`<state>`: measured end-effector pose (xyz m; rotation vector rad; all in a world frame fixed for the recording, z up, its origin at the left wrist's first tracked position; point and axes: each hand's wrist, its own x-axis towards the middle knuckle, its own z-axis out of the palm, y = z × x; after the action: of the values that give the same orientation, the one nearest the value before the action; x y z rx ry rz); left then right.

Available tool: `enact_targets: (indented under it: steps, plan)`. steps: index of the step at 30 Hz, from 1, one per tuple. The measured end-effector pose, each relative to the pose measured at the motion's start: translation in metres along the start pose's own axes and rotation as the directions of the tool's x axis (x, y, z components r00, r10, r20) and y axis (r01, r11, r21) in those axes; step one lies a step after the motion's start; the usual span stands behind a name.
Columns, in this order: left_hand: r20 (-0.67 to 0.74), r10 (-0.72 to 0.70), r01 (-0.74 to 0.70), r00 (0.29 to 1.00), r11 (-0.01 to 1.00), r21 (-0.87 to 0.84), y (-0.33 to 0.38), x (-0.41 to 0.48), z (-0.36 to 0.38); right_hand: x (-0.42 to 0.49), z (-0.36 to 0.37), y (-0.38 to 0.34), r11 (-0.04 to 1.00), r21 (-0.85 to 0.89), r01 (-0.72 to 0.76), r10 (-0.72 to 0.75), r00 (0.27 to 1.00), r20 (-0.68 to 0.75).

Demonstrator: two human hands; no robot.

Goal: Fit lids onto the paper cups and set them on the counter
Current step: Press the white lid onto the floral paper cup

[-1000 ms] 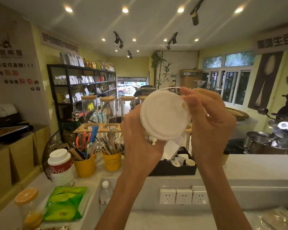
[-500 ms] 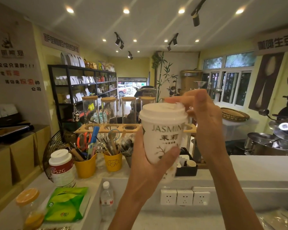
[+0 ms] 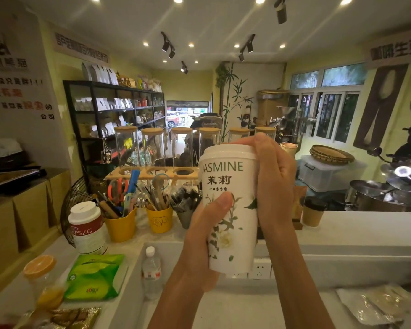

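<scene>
A tall white paper cup printed with JASMINE and green leaves is held upright in front of me, above the raised counter. A white lid sits on its rim. My left hand grips the lower half of the cup, thumb across the front. My right hand wraps the cup's right side, with its thumb resting on the lid's edge. A brown paper cup with a black lid stands on the counter to the right.
Two yellow pots of utensils, a white canister, a green packet and a water bottle crowd the left. Wall sockets sit below the counter. Glass jars stand behind. Metal machinery is at the right.
The cup has gone from tilted with its lid facing me to upright, then lowered slightly. My right hand has slid from the lid's top down along the cup's right side.
</scene>
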<state>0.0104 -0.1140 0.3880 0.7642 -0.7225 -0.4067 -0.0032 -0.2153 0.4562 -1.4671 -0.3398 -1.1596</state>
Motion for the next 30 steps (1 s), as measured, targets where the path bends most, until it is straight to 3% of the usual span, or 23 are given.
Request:
enact_targets:
  steps: [2,3,5,6,9,11,18,25,30]
  plan:
    - [-0.044,0.127,-0.117,0.991,0.976,0.182,0.004,0.002,-0.004,-0.004,0.002,-0.002,0.999,0.04,0.023,-0.023,0.999,0.023]
    - [-0.071,0.239,-0.2,0.968,0.915,0.35,0.004,0.005,-0.009,-0.004,0.002,-0.002,0.997,0.074,-0.001,-0.004,0.998,0.069]
    - [-0.036,0.466,-0.324,0.884,0.666,0.672,0.004,0.012,-0.022,-0.001,-0.004,-0.002,0.977,0.138,-0.162,0.133,0.971,0.201]
    - [0.006,0.533,-0.354,0.846,0.554,0.754,0.003,0.017,-0.03,0.001,-0.009,-0.001,0.952,0.156,-0.264,0.214,0.936,0.279]
    - [0.14,0.649,-0.451,0.748,0.341,0.825,-0.002,0.025,-0.058,0.0,-0.022,-0.002,0.846,0.226,-0.482,0.329,0.807,0.491]
    - [0.191,0.693,-0.481,0.695,0.251,0.84,-0.01,0.026,-0.07,-0.008,-0.023,-0.002,0.785,0.279,-0.553,0.351,0.768,0.535]
    - [0.177,0.748,-0.52,0.639,0.251,0.817,-0.028,0.018,-0.081,-0.03,-0.015,-0.004,0.763,0.287,-0.579,0.413,0.778,0.473]
    - [0.203,0.722,-0.489,0.662,0.21,0.847,-0.026,0.017,-0.085,-0.041,-0.019,0.0,0.751,0.394,-0.531,0.389,0.836,0.387]
    - [0.168,0.682,-0.456,0.712,0.267,0.849,-0.034,0.015,-0.08,-0.038,-0.02,0.008,0.751,0.307,-0.585,0.485,0.803,0.345]
